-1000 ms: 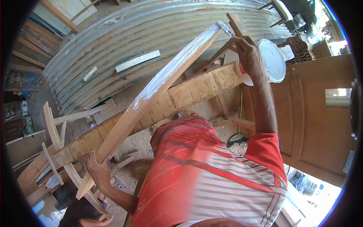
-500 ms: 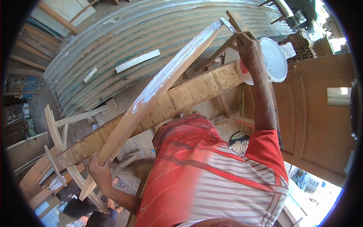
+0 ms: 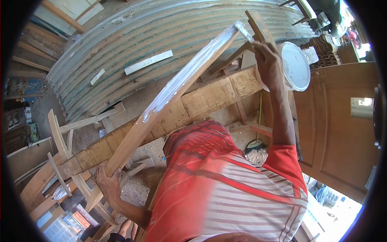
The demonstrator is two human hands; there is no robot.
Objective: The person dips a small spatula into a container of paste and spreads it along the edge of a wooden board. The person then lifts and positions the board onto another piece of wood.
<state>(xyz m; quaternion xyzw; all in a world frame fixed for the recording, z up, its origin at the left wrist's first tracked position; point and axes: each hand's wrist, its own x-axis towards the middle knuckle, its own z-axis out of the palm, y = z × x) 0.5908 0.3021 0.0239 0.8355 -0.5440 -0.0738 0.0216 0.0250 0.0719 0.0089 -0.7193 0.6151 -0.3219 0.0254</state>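
A long wooden board (image 3: 135, 137) lies slantwise across a worn wooden beam (image 3: 209, 97). White, wet-looking paint or glue covers its upper part. Near the lower end, my left hand (image 3: 108, 179) is wrapped round the board's edge. My right hand (image 3: 268, 60) holds a brush (image 3: 244, 32), whose white-coated end touches the board's far tip. A white bucket (image 3: 296, 66) stands just right of my right hand, at the beam's end, with whitish contents.
Corrugated metal sheets (image 3: 100, 60) lie beyond the beam, with two pale wood strips on them. A wooden door (image 3: 338, 125) stands at the right. Wooden frames (image 3: 58, 137) are at the left. Another person's legs (image 3: 125, 228) show at the bottom left.
The brush has stayed around the board's far tip, with small shifts of my right hand. The other person at the bottom left has moved, and boxes there have come into view.
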